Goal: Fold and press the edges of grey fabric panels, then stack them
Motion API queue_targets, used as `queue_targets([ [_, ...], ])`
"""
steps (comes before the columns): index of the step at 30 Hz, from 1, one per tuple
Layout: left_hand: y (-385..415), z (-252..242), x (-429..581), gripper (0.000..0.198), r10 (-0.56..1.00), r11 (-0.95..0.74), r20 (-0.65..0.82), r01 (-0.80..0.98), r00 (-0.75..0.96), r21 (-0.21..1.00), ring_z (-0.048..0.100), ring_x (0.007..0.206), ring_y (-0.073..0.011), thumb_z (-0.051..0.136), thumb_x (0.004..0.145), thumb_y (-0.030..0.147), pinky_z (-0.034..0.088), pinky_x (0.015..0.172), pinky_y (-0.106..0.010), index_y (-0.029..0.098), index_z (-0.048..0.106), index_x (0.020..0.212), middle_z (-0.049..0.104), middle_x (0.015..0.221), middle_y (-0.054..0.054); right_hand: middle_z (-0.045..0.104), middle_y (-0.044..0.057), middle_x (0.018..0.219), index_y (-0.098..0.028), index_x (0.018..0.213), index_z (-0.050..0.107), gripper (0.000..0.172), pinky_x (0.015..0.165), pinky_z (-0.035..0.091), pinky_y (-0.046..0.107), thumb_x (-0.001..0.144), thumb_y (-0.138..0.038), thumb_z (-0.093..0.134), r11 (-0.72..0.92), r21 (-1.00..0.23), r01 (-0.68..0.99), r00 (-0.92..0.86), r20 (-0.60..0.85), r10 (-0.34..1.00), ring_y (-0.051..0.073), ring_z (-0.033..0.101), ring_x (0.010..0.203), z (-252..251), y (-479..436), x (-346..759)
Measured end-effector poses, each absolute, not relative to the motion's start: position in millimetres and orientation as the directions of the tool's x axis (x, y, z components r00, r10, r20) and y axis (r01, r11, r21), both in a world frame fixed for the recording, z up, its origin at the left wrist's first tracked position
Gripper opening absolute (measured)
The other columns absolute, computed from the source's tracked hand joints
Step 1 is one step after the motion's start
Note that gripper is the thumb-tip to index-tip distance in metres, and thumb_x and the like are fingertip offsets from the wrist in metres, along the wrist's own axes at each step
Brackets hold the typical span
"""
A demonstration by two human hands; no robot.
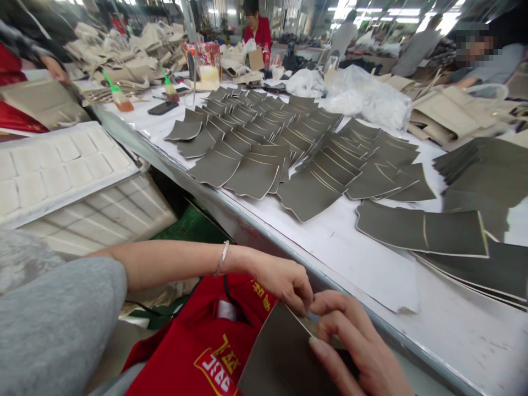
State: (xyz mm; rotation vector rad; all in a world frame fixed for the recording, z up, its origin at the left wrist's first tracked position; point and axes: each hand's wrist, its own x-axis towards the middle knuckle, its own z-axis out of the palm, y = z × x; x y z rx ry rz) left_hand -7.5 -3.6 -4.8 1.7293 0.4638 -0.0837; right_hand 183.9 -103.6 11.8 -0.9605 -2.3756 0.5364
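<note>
My left hand [284, 281] and my right hand [355, 344] meet at the bottom centre, below the table's front edge. Both pinch the top edge of a dark grey cut piece [280, 357] that rests over my red apron [198, 352]. A silver bracelet [221, 258] circles my left wrist. The fingers of both hands are curled closed on the piece. On the white table [363, 264] just beyond my hands, several more dark grey pieces [289, 148] lie fanned in overlapping rows.
White moulded trays [61, 176] stand at the left. Long grey pieces [421, 231] lie at the right. Glue brushes [119, 98], a phone [163, 108], plastic bags [367, 96] and beige pieces [127, 55] fill the far end. Other people work at the back and sides.
</note>
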Motion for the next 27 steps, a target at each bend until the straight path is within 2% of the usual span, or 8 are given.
queue_targets([
  [3, -12, -1, -14, 0.028, 0.315, -0.086, -0.313, 0.355, 0.896, 0.931, 0.04, 0.06, -0.0091, 0.053, 0.09, 0.017, 0.033, 0.059, -0.019, 0.012, 0.054, 0.063, 0.039, 0.058, 0.006, 0.06, 0.004, 0.095, -0.025, 0.08, 0.045, 0.017, 0.065, 0.052, 0.023, 0.097, -0.028, 0.042, 0.607, -0.487, 0.628, -0.52, 0.317, 0.793, 0.014, 0.061, 0.079, -10, -106, 183],
  [5, -18, -2, -22, 0.03, 0.354, -0.124, -0.314, 0.377, 0.881, 0.918, 0.043, 0.062, -0.01, 0.048, 0.095, 0.026, 0.035, 0.061, -0.019, 0.012, 0.058, 0.07, 0.044, 0.062, 0.004, 0.063, 0.003, 0.094, -0.026, 0.081, 0.044, 0.017, 0.061, 0.052, 0.024, 0.097, -0.028, 0.04, 0.568, -0.474, 0.672, -0.481, 0.303, 0.822, 0.014, 0.061, 0.073, -28, -110, 183],
  [7, -24, -6, -29, 0.023, 0.372, -0.234, -0.291, 0.393, 0.881, 0.889, 0.05, 0.068, -0.0116, 0.056, 0.093, 0.032, 0.037, 0.063, -0.019, 0.013, 0.063, 0.081, 0.053, 0.068, 0.002, 0.065, 0.002, 0.094, -0.026, 0.08, 0.045, 0.017, 0.059, 0.051, 0.024, 0.097, -0.028, 0.041, 0.532, -0.485, 0.694, -0.46, 0.271, 0.846, 0.014, 0.061, 0.07, -38, -114, 184],
  [9, -30, -10, -33, 0.014, 0.403, -0.34, -0.251, 0.399, 0.88, 0.852, 0.055, 0.073, -0.0133, 0.065, 0.087, 0.028, 0.038, 0.067, -0.019, 0.015, 0.066, 0.092, 0.061, 0.076, 0.0, 0.066, 0.001, 0.094, -0.026, 0.08, 0.045, 0.017, 0.059, 0.051, 0.023, 0.096, -0.028, 0.042, 0.503, -0.497, 0.707, -0.447, 0.237, 0.862, 0.014, 0.062, 0.072, -41, -114, 186],
  [13, -37, -16, -33, 0.019, 0.475, -0.38, -0.217, 0.421, 0.853, 0.824, 0.056, 0.07, -0.0125, 0.065, 0.086, 0.022, 0.039, 0.064, -0.018, 0.017, 0.067, 0.105, 0.064, 0.077, 0.0, 0.066, 0.002, 0.099, -0.025, 0.084, 0.048, 0.014, 0.068, 0.05, 0.028, 0.096, -0.027, 0.042, 0.543, -0.47, 0.696, -0.467, 0.278, 0.839, 0.017, 0.062, 0.083, -39, -112, 186],
  [18, -36, -19, -31, 0.014, 0.453, -0.358, -0.231, 0.413, 0.861, 0.837, 0.055, 0.067, -0.0107, 0.062, 0.088, 0.019, 0.038, 0.062, -0.017, 0.014, 0.068, 0.1, 0.061, 0.072, 0.001, 0.062, 0.001, 0.095, -0.024, 0.081, 0.045, 0.017, 0.072, 0.045, 0.031, 0.098, -0.025, 0.039, 0.422, -0.582, 0.695, -0.404, 0.17, 0.899, 0.017, 0.057, 0.08, -45, -115, 183],
  [22, -34, -18, -31, 0.01, 0.455, -0.358, -0.229, 0.412, 0.861, 0.838, 0.051, 0.062, -0.0098, 0.06, 0.089, 0.018, 0.036, 0.059, -0.017, 0.015, 0.069, 0.092, 0.057, 0.065, 0.003, 0.06, 0.001, 0.088, -0.024, 0.081, 0.045, 0.017, 0.068, 0.045, 0.03, 0.097, -0.028, 0.042, 0.376, -0.623, 0.686, -0.394, 0.117, 0.912, 0.017, 0.054, 0.075, -52, -116, 185],
  [27, -36, -19, -27, 0.01, 0.486, -0.409, -0.22, 0.443, 0.846, 0.798, 0.057, 0.067, -0.0115, 0.061, 0.089, 0.02, 0.037, 0.061, -0.018, 0.017, 0.07, 0.087, 0.065, 0.071, 0.002, 0.06, 0.0, 0.087, -0.025, 0.08, 0.046, 0.017, 0.065, 0.047, 0.028, 0.097, -0.029, 0.045, 0.362, -0.656, 0.663, -0.401, 0.098, 0.911, 0.015, 0.054, 0.074, -56, -114, 189],
])
